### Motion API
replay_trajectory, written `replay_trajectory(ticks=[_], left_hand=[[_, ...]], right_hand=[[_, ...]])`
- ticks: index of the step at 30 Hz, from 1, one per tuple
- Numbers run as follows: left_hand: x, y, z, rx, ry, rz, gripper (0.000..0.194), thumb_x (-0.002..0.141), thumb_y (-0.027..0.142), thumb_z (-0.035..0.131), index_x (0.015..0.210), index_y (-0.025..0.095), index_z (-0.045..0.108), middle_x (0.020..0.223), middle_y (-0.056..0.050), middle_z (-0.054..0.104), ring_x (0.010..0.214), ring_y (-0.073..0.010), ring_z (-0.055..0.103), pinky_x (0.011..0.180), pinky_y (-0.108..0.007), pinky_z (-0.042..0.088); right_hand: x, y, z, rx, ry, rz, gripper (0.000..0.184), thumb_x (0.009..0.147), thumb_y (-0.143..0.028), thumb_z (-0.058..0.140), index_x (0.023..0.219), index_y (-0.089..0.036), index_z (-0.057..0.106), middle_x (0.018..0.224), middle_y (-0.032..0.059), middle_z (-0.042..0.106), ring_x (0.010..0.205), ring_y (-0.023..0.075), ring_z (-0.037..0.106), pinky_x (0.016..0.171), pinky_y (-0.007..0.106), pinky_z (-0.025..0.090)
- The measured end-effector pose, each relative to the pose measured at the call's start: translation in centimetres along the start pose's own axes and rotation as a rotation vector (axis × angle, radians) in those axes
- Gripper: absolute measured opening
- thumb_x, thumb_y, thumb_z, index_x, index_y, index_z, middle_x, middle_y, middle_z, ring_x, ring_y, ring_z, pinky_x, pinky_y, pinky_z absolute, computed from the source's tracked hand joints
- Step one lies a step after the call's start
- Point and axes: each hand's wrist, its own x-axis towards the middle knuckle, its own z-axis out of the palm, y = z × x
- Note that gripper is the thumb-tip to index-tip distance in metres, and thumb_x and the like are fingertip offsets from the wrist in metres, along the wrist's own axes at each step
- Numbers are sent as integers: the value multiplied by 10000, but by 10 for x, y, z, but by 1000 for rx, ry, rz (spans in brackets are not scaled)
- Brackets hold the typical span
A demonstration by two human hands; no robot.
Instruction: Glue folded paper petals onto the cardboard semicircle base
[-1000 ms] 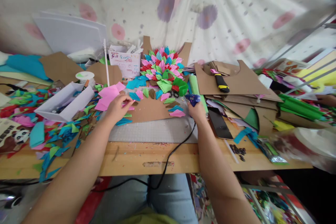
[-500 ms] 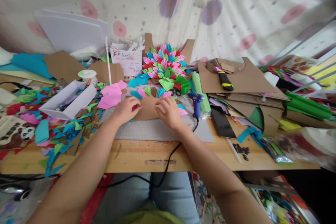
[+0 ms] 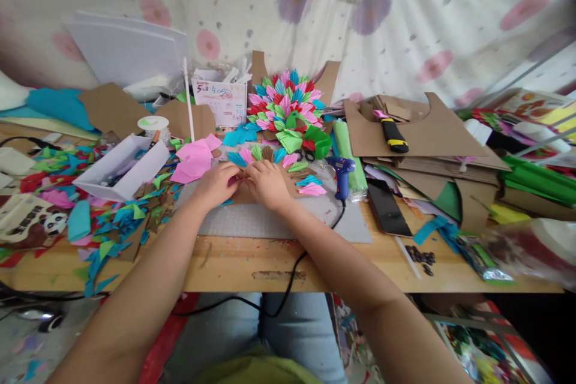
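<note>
My left hand (image 3: 216, 185) is closed in a pinch over the left part of a brown cardboard piece (image 3: 290, 187). A small dark pink piece of paper (image 3: 233, 180) shows between its fingers. The fingertips of my right hand (image 3: 267, 185) meet those of the left and are bent together; what they grip is hidden. Along the cardboard's far edge sits a row of pleated paper petals (image 3: 267, 153) in blue, pink, green and brown. Blue and pink petals (image 3: 310, 189) lie at its right side. A grey cutting mat (image 3: 252, 225) lies under the cardboard.
A blue hot glue gun (image 3: 342, 177) stands right of the mat, its black cord (image 3: 294, 270) running off the table. Beyond lie a phone (image 3: 387, 207), a yellow-black cutter (image 3: 395, 135) and stacked cardboard (image 3: 432, 132). Left are a white box (image 3: 119, 183) and paper scraps. Behind stands a petal-covered piece (image 3: 288, 102).
My right hand has moved left across the cardboard, and its fingertips now meet those of my left hand. The left hand stays nearly in place. The view has shifted slightly.
</note>
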Motion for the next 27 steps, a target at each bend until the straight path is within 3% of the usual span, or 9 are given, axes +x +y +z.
replay_trajectory(ticks=[9,12,16,18,24,27], left_hand=[[0,6,1,5,-25,7,87,738,167,526,800,201,578,931,-55,633,896,-207,582,729,-324,462],[1,6,0,-100,58,-16,77,747,217,549,818,202,575,902,-43,631,874,-189,582,767,-326,466],[2,-7,-5,-366,266,-240,178,758,339,568,862,195,563,826,-25,631,773,-154,591,713,-299,480],[3,-14,-7,-513,300,-340,208,743,369,576,849,191,558,774,-19,628,715,-144,587,654,-282,476],[2,-16,-4,-652,140,-338,275,659,372,646,847,184,575,706,-3,598,625,-126,549,579,-269,448],[3,-12,1,-631,152,-312,255,663,349,644,838,183,560,722,-6,594,647,-130,559,610,-279,461]], right_hand=[[-6,7,8,42,19,-2,154,877,-201,484,937,-180,624,1009,102,635,996,241,498,844,361,340],[-8,9,8,59,44,13,153,875,-206,485,908,-186,633,974,98,640,977,240,502,832,359,340],[-11,13,8,117,113,21,155,878,-214,487,915,-194,637,944,78,639,943,225,510,812,337,347],[-12,15,8,137,123,22,154,876,-207,488,915,-191,636,928,74,637,931,220,513,805,332,349],[-12,14,9,157,108,-7,158,879,-206,482,894,-183,638,915,79,629,929,216,508,814,332,355],[-11,12,9,172,96,-46,179,884,-191,462,898,-182,640,924,79,631,934,214,507,830,336,362]])
